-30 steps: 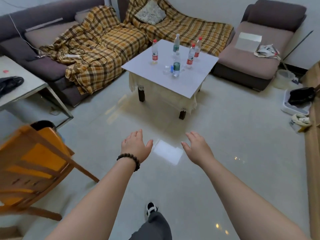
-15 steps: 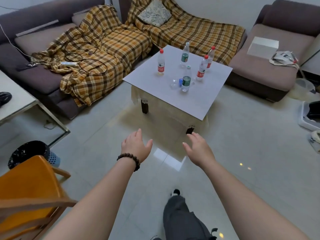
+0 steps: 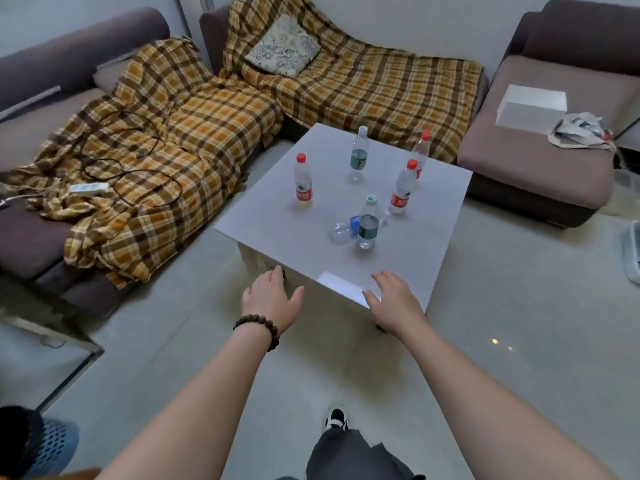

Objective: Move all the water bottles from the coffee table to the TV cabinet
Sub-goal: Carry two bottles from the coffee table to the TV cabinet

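Several water bottles stand on the white coffee table: a red-label bottle at the left, a green-label bottle at the back, two red-label bottles at the right, and a green-label bottle nearest me. A crushed clear bottle lies beside that one. My left hand, with a bead bracelet on the wrist, and my right hand reach forward at the table's near edge, fingers relaxed, holding nothing. The TV cabinet is out of view.
A corner sofa with a plaid blanket, cables and a power strip sits left and behind the table. A brown chaise holds a white box. A bin is at the lower left. My foot is on the tiled floor.
I have walked closer to the coffee table; it and the bottles now fill more of the view. Both hands stay outstretched and empty, now reaching the table's near edge.
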Demonstrator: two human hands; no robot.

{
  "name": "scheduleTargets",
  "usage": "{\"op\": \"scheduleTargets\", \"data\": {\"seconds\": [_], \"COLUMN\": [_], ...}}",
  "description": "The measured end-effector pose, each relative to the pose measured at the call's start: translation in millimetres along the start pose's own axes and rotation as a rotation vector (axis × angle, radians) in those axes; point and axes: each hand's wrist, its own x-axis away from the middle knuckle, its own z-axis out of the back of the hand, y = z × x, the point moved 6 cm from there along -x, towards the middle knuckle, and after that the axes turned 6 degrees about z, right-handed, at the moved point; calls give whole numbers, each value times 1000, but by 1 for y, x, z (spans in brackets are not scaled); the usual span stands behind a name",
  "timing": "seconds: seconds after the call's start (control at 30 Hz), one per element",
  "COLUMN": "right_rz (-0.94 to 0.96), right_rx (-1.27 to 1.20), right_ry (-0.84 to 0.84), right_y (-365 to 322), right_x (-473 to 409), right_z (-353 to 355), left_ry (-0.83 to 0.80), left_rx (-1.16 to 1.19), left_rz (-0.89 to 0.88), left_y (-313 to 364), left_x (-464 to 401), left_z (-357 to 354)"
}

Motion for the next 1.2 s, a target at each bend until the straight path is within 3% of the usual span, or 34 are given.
{"op": "scheduleTargets", "data": {"seconds": [0.43, 0.83, 1.07, 1.2], "right_rz": [-132, -508, -654, -798], "right_rx": [-75, -192, -277, -431], "right_ry": [82, 246, 379, 470], "right_y": [6, 0, 0, 23], "right_x": [-168, -274, -293, -297], "right_z": [59, 46, 37, 17], "left_ry": [-56, -186, -135, -160], "left_rx": [-87, -132, 245, 363], "left_rz": [-162, -425, -438, -298], "left_y": [90, 113, 98, 81], "left_x": [-202, -396, -466, -494], "left_z": [34, 41, 56, 38]}}
